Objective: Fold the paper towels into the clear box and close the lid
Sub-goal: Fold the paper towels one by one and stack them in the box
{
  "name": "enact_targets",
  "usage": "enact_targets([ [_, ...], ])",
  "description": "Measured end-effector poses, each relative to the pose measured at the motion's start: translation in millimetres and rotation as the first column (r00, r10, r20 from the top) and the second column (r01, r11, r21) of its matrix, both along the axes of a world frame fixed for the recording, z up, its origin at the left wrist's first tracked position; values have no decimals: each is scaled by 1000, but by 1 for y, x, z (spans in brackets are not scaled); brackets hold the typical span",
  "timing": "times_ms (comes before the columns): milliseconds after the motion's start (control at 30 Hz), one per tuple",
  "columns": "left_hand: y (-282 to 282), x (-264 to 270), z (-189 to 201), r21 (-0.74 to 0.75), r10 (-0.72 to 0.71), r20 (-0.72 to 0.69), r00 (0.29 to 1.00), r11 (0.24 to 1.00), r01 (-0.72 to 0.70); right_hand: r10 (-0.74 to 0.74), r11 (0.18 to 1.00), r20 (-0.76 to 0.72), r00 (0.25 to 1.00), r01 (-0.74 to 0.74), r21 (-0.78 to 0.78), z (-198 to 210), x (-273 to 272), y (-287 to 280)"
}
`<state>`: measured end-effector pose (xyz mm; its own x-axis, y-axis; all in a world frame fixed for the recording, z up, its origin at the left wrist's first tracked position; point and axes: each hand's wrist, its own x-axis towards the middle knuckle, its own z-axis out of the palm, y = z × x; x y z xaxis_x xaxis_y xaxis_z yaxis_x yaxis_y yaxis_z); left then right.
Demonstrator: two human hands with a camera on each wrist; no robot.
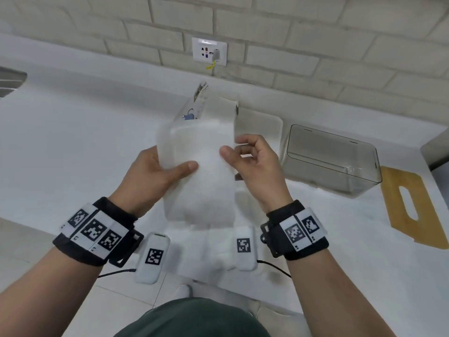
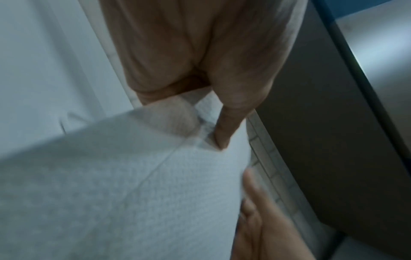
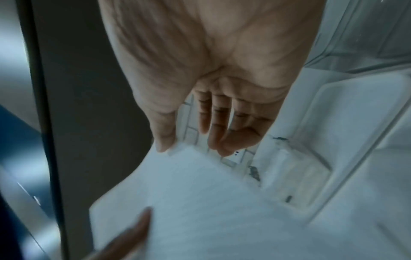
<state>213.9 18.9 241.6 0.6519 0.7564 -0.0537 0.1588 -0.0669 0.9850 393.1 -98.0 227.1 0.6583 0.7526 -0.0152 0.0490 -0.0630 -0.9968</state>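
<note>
White paper towel (image 1: 199, 171) is up in the air btwn both hands, over the counter's front edge. Left hand (image 1: 155, 173) has it pinched on the left side, thumb on the near face, fingers behind. Right hand (image 1: 252, 164) sits at the right edge w/ thumb on the sheet and fingers loosely curled behind; the head view suggests a light pinch, but the right wrist view is blurred, so can't tell how firm that hold is. Sheet looks doubled over already, a fold edge showing near the top, so prob mid-fold on this one. More towels (image 1: 218, 249) lie flat on the counter (image 1: 73, 132) just below the hands, not yet folded as far as I can see. Behind the held sheet stands the opened towel pack (image 1: 194, 103), its plastic wrap sticking up. Right of that, the white lid (image 1: 262, 127) lies flat on the counter, apart from the clear box (image 1: 332, 161). Box sits well to the right, open, and looks empty inside; nothing in it yet. Past it lies a wood board (image 1: 410, 205) w/ a handle slot. So, by my read: early stage. Lid's off, one sheet partway folded, zero towels in the box. Left to do: finish this fold, place it in the box, repeat for the rest, then put the lid on.
</note>
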Motion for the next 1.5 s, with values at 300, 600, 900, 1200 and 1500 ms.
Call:
enact_targets([
  [300,54,-64,-8,15,195,-13,981,981,-195,587,620,395,707,-78,-781,-94,-13,48],
  [600,64,-83,-9,58,225,-106,969,974,-220,519,640,414,748,-19,-768,-101,-20,62],
  [900,59,-67,-9,88,181,-141,973,982,-169,503,854,233,832,-438,-279,8,-21,8],
  [1200,18,-13,-7,-300,-102,63,993,947,116,163,986,120,979,-161,-32,1,-19,42],
  [1500,39,-18,-18,-8,222,25,975,975,-222,311,684,427,849,112,-721,-63,22,0],
])
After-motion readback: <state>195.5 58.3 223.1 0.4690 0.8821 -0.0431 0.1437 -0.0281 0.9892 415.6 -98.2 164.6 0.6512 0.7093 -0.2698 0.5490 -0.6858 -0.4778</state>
